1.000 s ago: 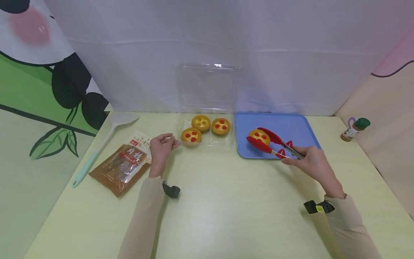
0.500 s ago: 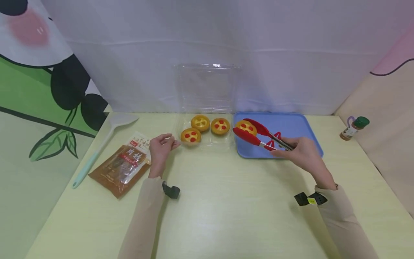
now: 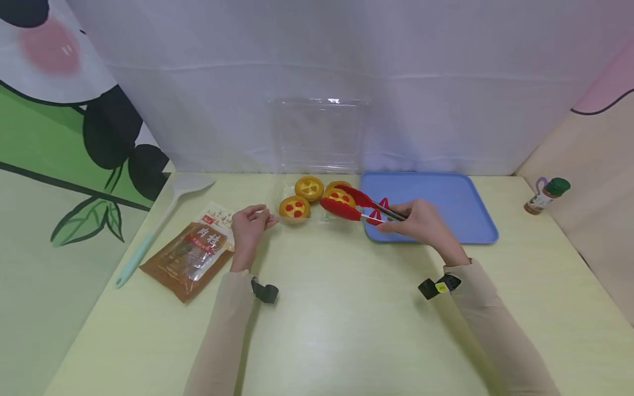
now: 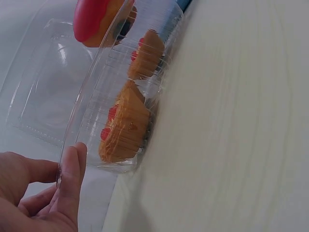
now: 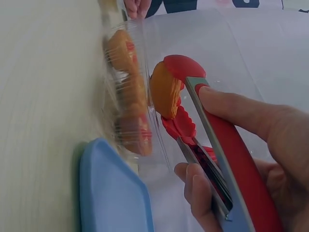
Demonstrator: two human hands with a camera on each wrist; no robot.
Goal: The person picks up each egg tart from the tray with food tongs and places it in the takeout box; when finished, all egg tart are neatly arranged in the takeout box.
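Right hand [image 3: 421,223] grips red-tipped tongs [image 3: 342,209], thumb on one arm, fingers on the other; tips pinch a tart [image 5: 164,92] by its sides, likely to leave the topping untouched. That tart hangs over the right part of the clear box [image 3: 317,215], above the tarts inside. Left hand [image 3: 247,225] pinches the box's left rim between thumb and fingers, probably to stop it sliding. Lid [image 3: 319,135] stands up at the far side, so the box is open from above. Blue tray [image 3: 431,209] sits just right of the box.

Hard to see: from the head, the held tart and tongs cover most of the far-right tart [image 3: 337,184]; the right wrist view blurs the boxed ones; the left wrist view cuts off the held tart at the top.
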